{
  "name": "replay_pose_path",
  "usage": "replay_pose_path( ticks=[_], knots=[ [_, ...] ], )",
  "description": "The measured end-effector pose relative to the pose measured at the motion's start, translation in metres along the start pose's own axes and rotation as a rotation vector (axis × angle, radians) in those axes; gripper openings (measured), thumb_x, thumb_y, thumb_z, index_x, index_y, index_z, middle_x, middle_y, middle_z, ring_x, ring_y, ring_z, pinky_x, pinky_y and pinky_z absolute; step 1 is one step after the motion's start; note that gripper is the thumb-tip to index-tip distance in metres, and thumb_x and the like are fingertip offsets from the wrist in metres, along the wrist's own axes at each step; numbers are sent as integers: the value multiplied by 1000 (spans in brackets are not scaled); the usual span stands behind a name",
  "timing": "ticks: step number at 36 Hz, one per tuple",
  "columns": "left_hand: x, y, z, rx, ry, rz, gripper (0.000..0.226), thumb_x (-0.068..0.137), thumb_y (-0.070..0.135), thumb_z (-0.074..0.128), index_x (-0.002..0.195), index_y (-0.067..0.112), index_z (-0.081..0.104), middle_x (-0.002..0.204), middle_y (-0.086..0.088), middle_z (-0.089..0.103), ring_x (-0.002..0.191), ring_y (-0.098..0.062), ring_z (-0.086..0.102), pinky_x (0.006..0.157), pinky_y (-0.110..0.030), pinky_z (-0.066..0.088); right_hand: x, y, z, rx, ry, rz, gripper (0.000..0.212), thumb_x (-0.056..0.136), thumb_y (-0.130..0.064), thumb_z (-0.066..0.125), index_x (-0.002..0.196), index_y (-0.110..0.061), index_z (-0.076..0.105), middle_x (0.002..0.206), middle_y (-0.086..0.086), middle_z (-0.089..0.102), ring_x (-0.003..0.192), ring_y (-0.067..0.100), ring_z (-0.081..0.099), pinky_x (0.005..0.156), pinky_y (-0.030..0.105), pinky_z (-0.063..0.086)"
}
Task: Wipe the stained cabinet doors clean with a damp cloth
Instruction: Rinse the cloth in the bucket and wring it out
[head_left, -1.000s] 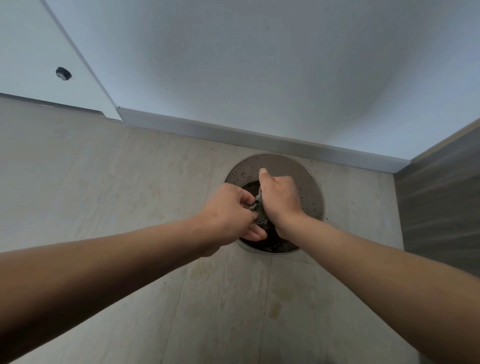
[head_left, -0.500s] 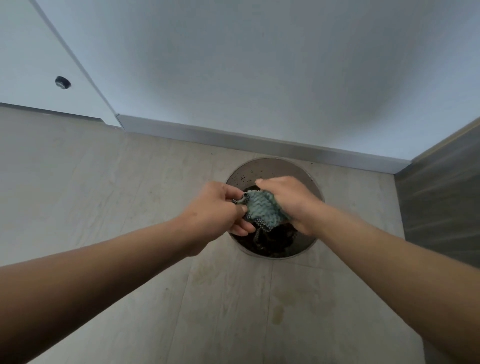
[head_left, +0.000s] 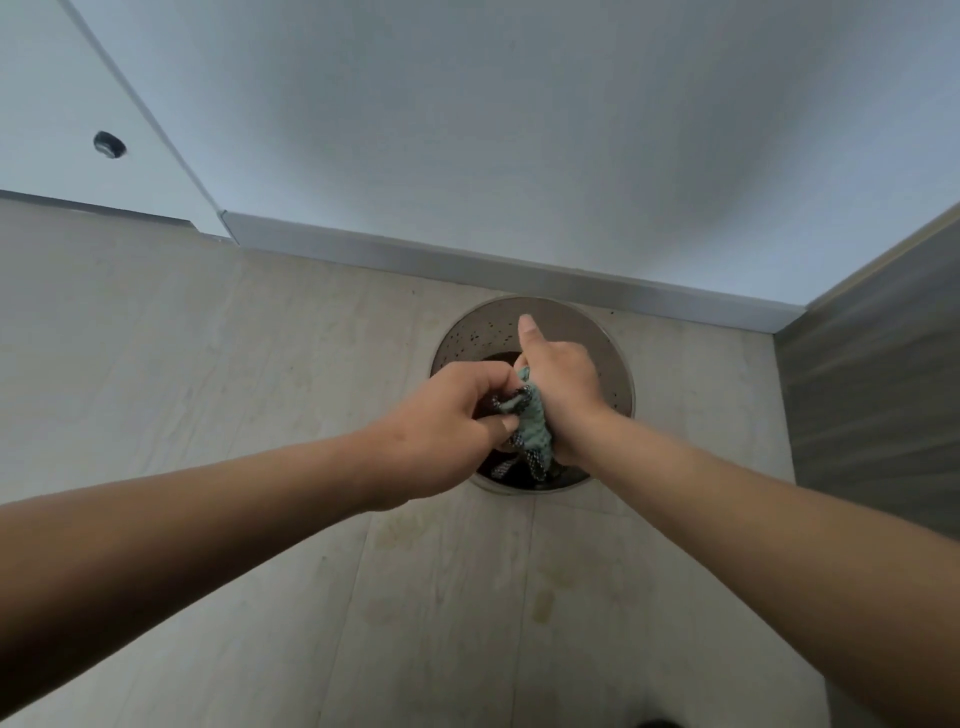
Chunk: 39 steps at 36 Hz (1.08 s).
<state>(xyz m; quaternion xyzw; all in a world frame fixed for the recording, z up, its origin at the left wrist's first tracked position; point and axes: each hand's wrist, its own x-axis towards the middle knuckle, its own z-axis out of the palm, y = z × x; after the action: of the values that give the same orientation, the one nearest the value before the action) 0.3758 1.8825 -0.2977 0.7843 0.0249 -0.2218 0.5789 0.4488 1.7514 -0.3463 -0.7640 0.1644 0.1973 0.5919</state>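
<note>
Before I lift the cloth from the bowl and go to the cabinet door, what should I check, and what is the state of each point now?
1. Grip with both hands: ok; the left hand and the right hand grip the green cloth.
2. Green cloth is above the metal bowl for drips: ok.
3. Green cloth is damp, not dripping: cannot tell.
4. Water in the metal bowl is clean: not ok, it looks dark.
5. Stain on the white cabinet door is found: cannot tell, none shows here.
</note>
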Motion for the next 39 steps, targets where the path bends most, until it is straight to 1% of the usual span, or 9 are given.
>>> replay_pose_path(
  ticks=[9, 12, 15, 20, 23, 27, 31, 35, 39],
  knots=[
    [5, -3, -14, -172, 71, -11, 24, 99, -6, 61, 84, 13, 63, 78, -10, 67, 78, -26, 62, 81, -43, 49, 14, -13, -1, 175, -100, 176, 57, 105, -40, 52, 64, -4, 65, 62, 15, 67, 56, 27, 66, 60, 35, 57],
    [6, -4, -17, -275, 89, -46, 17, 99, -5, 60, 93, 8, 68, 85, -6, 76, 82, -19, 72, 86, -32, 57, 19, -16, -19, 66, -107, 119, 59, 97, -58, 58, 65, -9, 68, 71, 13, 73, 67, 29, 73, 71, 38, 61],
    [12, -1, -21, -383, 132, -97, 16, 101, -5, 57, 103, 5, 69, 91, -7, 78, 84, -17, 74, 76, -25, 60, 16, -20, -44, 55, -356, 149, 61, 87, -69, 60, 73, -10, 67, 77, 13, 71, 71, 28, 71, 72, 37, 59],
    [24, 2, -29, -419, 225, -193, 16, 101, 6, 62, 116, 10, 64, 87, -11, 66, 66, -14, 59, 61, -25, 50, 7, -32, -62, -116, -694, -47, 28, 85, -47, 75, 91, -19, 76, 92, 3, 72, 84, 15, 62, 80, 33, 46],
    [29, 6, -28, -432, 240, -196, 17, 96, 11, 71, 111, 13, 65, 97, -16, 66, 71, -18, 61, 60, -27, 49, 6, -33, -63, -96, -796, 31, 40, 81, -37, 81, 112, -15, 70, 106, 11, 68, 96, 28, 57, 86, 40, 45],
    [35, 14, -22, -510, 257, -143, 31, 92, 29, 75, 110, 6, 64, 108, -16, 70, 79, -17, 72, 61, -25, 56, -2, -36, -57, -4, -736, -42, 38, 83, -11, 78, 118, -9, 64, 105, 12, 73, 96, 31, 67, 75, 37, 57],
    [24, 20, -27, -570, -45, -151, 60, 84, 53, 73, 123, 7, 69, 117, -13, 75, 105, -27, 74, 87, -41, 63, -5, -50, -61, 355, -745, -25, 45, 85, -2, 66, 129, -4, 57, 114, 19, 70, 100, 34, 69, 77, 43, 64],
    [14, 15, -22, -575, -109, -244, 35, 92, 24, 70, 123, 8, 63, 104, -15, 75, 90, -30, 75, 79, -41, 64, -8, -47, -54, 313, -701, -41, 44, 90, 7, 60, 133, 7, 51, 119, 23, 68, 101, 34, 69, 77, 44, 62],
    [12, 6, -21, -416, 17, -281, 16, 102, 10, 61, 116, 3, 64, 89, -16, 76, 65, -25, 72, 54, -29, 60, -7, -38, -55, 342, -830, 116, 42, 87, -47, 66, 104, -9, 67, 116, 20, 66, 105, 33, 63, 85, 44, 55]
  ],
)
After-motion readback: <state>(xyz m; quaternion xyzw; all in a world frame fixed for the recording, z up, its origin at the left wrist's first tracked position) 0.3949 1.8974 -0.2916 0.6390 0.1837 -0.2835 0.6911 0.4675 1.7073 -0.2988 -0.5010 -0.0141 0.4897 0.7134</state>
